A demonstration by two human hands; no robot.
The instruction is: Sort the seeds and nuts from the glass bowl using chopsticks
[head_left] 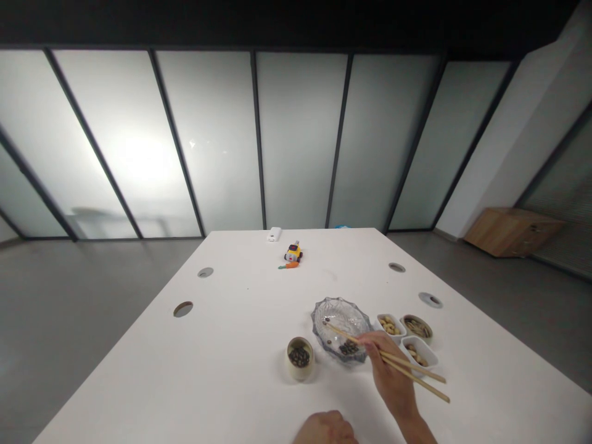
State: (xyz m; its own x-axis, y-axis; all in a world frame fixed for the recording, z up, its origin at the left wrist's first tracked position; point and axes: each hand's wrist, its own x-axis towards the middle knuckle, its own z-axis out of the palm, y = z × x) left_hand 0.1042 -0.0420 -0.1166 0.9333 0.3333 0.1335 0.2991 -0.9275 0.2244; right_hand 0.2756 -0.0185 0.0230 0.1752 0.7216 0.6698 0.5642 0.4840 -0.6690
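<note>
My right hand [391, 376] is closed around a pair of wooden chopsticks [416, 370]. Their tips reach into the clear scalloped glass bowl [319, 317], close to a small dark seed; whether they pinch it I cannot tell. More dark seeds [349, 348] lie in a cluster at the bowl's near side. Left of the glass bowl, a small cream cup [292, 372] holds similar dark seeds [299, 356]. At the bottom edge of the view, my left hand [326, 428] rests on the table in a loose fist, partly cut off, with nothing visible in it.
Right of the glass bowl stand two white dishes with nuts [391, 324] [416, 354] and a round tin of long seeds [416, 327]. Farther back on the white table [240, 333] are a toy car [293, 251], a toy carrot [290, 266] and a white device [274, 234].
</note>
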